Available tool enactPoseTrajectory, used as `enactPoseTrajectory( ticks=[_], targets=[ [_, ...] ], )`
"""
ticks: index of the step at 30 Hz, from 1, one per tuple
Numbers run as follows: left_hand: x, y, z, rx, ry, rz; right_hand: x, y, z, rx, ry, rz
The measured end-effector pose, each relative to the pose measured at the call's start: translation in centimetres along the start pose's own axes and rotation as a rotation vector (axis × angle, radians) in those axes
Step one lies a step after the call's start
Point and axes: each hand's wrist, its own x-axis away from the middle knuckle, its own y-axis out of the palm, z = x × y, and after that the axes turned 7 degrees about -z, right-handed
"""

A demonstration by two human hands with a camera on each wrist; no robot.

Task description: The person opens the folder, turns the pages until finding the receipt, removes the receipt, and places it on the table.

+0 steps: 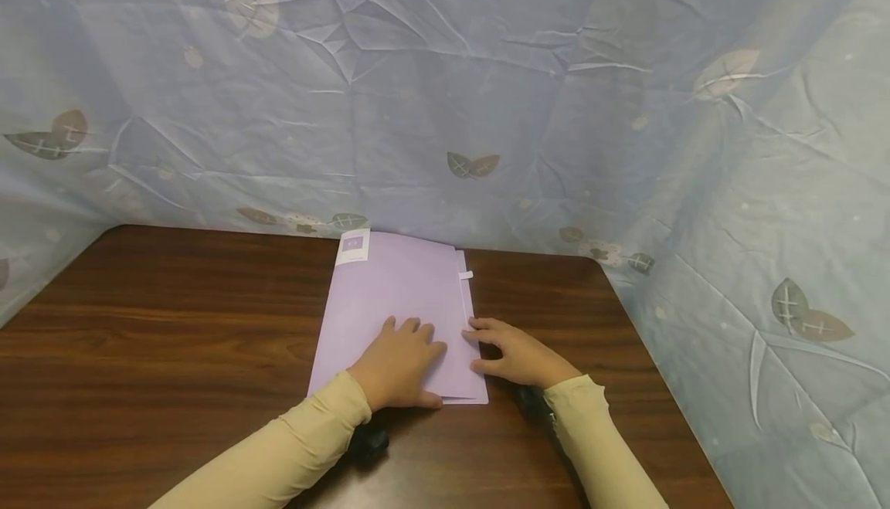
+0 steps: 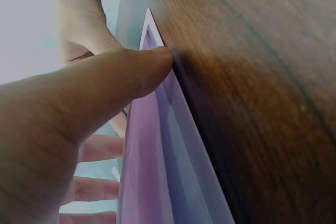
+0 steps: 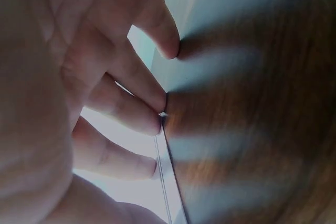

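A light purple folder [image 1: 396,285] lies on the dark wooden table, a white label [image 1: 353,246] at its far left corner and a small white tab [image 1: 466,275] on its right side. Across the folder's near part rests my left hand [image 1: 399,366], fingers spread, thumb at the near edge. In the left wrist view that thumb [image 2: 126,72] touches the folder edge [image 2: 181,124], where the layers stand slightly apart. My right hand [image 1: 521,354] is at the folder's right edge; in the right wrist view its spread fingertips [image 3: 157,106] touch that edge and the table.
The wooden table [image 1: 174,339] extends to both sides of the folder. A pale blue cloth [image 1: 417,107] with leaf prints hangs behind the table and along its right side. Dark wrist devices [image 1: 368,441] sit under both wrists.
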Motion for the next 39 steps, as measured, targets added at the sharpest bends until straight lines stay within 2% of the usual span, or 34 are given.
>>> enactPoseTrajectory(
  ticks=[9,15,22,32,39],
  targets=[
    [-0.1,0.1,-0.1,-0.011,0.008,-0.013,0.2,0.1,0.2,-0.013,-0.002,-0.001],
    [0.0,-0.1,-0.2,-0.011,0.010,0.001,0.3,0.1,-0.1,-0.033,0.000,-0.002],
    [0.5,-0.8,-0.7,0.081,0.013,-0.012,0.0,0.2,0.2,0.004,-0.007,0.010],
    [0.7,-2.2,-1.5,0.110,0.054,0.077,0.0,0.0,0.3,0.001,0.007,0.021],
    [1.3,-3.0,-2.1,0.144,0.075,0.135,0.1,-0.2,0.0,-0.031,-0.016,0.035]
  ],
)
